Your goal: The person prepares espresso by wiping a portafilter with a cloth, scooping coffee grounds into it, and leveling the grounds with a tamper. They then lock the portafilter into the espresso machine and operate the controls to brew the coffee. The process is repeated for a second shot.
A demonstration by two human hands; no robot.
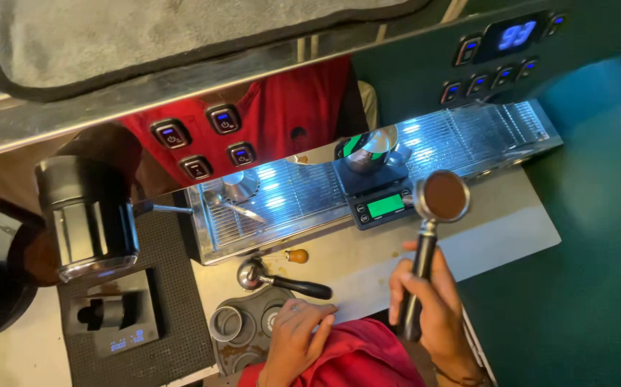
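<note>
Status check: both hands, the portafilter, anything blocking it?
Right hand gripping black-handled portafilter, basket full of brown grounds, held above counter. Left hand empty, resting on grey tamping mat. Small green-lit scale sits beside basket.

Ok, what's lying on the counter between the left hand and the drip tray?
In the head view, a second portafilter with a black handle lies between the left hand and the drip tray, beside a small wooden-knobbed tool.
</note>
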